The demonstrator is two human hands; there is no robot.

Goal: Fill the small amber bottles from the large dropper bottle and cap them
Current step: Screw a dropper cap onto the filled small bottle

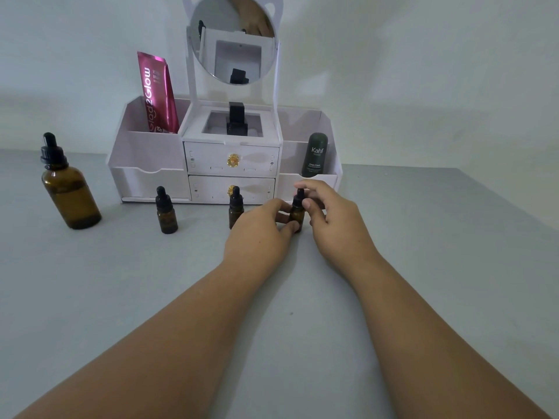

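The left hand [260, 225] grips the little bottle [297, 217] low down. The right hand [329, 213] pinches its black cap [299, 196]. It stands straight up, before the white organizer [145, 164]. The big bottle [68, 189] waits far left, nearer the left hand.

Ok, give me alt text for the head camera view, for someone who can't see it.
Both hands hold a small amber bottle upright on a grey table: left hand at its body, right hand at its black dropper cap. Two more capped small bottles and a large dropper bottle stand to the left, before a white organiser.
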